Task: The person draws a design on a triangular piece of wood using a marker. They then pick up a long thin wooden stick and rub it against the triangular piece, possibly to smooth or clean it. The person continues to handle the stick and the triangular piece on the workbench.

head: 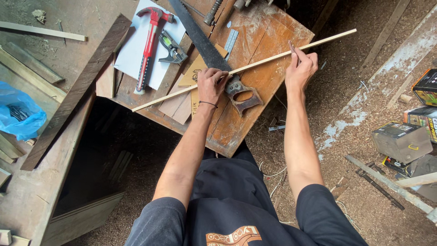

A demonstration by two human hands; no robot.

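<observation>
Now my left hand (211, 84) presses the thin wooden strip (246, 68) onto the workbench (268, 86), fingers curled over it, beside the saw handle (243, 95); my right hand (300, 68) pinches a pencil (293, 49) at the strip; its long axis runs left-low to right-high; farther left lies a red hammer (148, 50).

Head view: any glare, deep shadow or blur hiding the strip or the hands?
Head view: soft, even daylight, no glare on the thin wooden strip; left hand and right hand are sharp; the only deep shadow fills the gap under the worn table at left; edges bow slightly from the wide lens.
</observation>
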